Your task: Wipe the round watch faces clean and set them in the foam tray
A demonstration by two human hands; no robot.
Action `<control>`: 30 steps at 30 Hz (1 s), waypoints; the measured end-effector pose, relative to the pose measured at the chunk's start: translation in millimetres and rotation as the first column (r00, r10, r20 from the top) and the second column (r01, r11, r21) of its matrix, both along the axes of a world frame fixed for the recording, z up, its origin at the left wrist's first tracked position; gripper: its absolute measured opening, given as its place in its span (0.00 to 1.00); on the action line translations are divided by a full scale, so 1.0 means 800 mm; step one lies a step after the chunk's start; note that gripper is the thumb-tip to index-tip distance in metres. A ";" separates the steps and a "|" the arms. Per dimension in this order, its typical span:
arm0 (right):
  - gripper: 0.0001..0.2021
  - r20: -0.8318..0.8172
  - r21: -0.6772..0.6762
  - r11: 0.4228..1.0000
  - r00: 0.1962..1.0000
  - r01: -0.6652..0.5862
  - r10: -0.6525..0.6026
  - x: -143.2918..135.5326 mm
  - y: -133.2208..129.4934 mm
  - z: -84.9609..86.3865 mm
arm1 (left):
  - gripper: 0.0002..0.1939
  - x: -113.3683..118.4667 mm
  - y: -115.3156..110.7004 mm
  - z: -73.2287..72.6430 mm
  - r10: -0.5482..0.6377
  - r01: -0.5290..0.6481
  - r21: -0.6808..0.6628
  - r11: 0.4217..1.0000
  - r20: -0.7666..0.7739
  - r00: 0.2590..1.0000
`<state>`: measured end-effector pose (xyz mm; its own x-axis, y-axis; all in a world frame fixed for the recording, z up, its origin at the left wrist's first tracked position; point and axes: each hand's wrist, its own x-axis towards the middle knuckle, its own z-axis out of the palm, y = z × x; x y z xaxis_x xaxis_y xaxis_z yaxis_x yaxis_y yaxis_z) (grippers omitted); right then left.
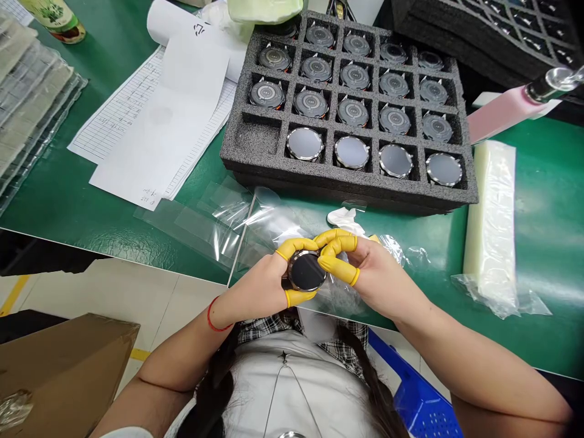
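Note:
A round watch head (307, 271) with a dark face and silver rim is held near the table's front edge. My left hand (262, 285), with yellow finger cots, grips its rim between thumb and finger. The yellow-cotted fingers of my right hand (365, 267) are pinched at the upper right of the rim, touching the watch head. Just beyond stands a black foam tray (347, 182) of similar watch heads. Several in its front row lie face up, such as one pale-faced watch head (305, 143); the rows behind show their backs. The front-left pocket holds none.
Clear plastic films (214, 225) and a crumpled white wipe (345, 219) lie around my hands. Written sheets (150, 115) are at left, beside stacked plastic trays (31, 103). A wrapped pale block (490, 225) and a pink bottle (502, 112) stand at right.

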<state>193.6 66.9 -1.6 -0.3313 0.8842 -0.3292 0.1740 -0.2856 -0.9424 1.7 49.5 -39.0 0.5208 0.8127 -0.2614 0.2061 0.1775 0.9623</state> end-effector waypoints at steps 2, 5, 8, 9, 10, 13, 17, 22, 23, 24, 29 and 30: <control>0.08 0.039 0.047 0.999 0.999 -0.011 0.009 0.000 -0.001 0.000 | 0.27 0.000 0.000 0.000 -0.003 0.003 -0.002 1.000 0.002 1.000; 0.05 0.204 0.246 0.969 0.979 -0.032 -0.019 0.001 -0.004 0.001 | 0.27 0.000 0.000 0.000 0.013 -0.014 0.022 1.000 0.026 1.000; 0.05 0.343 0.428 0.902 0.933 -0.049 -0.112 0.001 -0.009 -0.001 | 0.27 0.001 -0.001 0.000 0.033 -0.034 0.031 0.999 0.042 0.999; 0.09 0.356 0.441 0.895 0.928 -0.061 -0.112 0.001 -0.010 -0.002 | 0.27 0.000 -0.001 0.000 0.032 -0.033 0.024 0.999 0.045 0.998; 0.13 0.361 0.434 0.897 0.928 -0.083 -0.089 0.000 -0.011 -0.004 | 0.28 0.000 -0.002 0.000 0.028 -0.029 0.015 0.999 0.049 0.998; 0.16 0.346 0.341 0.925 0.937 -0.166 0.040 -0.005 -0.011 -0.010 | 0.29 0.000 -0.002 0.001 0.027 -0.028 0.010 1.000 0.059 0.998; 0.12 0.205 0.076 0.987 0.971 -0.145 0.126 -0.013 -0.008 -0.016 | 0.28 -0.001 -0.002 0.002 0.025 -0.027 0.037 0.999 0.050 0.998; 0.16 -0.014 -0.071 0.994 0.997 -0.081 0.081 -0.017 -0.005 -0.018 | 0.27 0.000 -0.003 0.002 0.005 -0.007 0.041 0.999 0.040 0.999; 0.17 -0.035 -0.075 0.995 0.997 -0.071 0.068 -0.017 -0.004 -0.018 | 0.27 0.000 -0.003 0.002 0.011 -0.012 0.051 0.999 0.023 1.000; 0.18 -0.041 -0.074 0.995 0.997 -0.064 0.061 -0.017 -0.003 -0.018 | 0.27 0.000 -0.004 0.002 0.018 -0.018 0.060 0.998 0.003 1.000; 0.23 -0.025 -0.054 0.998 1.000 -0.012 0.011 -0.014 -0.001 -0.015 | 0.27 0.003 -0.006 0.007 0.029 -0.026 0.060 0.998 -0.058 0.998; 0.24 -0.015 -0.056 0.998 1.000 0.008 -0.009 -0.012 0.000 -0.014 | 0.27 0.004 -0.007 0.009 0.036 -0.034 0.053 0.998 -0.047 0.998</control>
<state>183.9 66.8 -13.1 -0.3293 0.8673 -0.3732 0.1566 -0.3396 -0.9274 4.5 43.8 -31.5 0.4794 0.8435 -0.2422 0.2471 0.1351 0.9595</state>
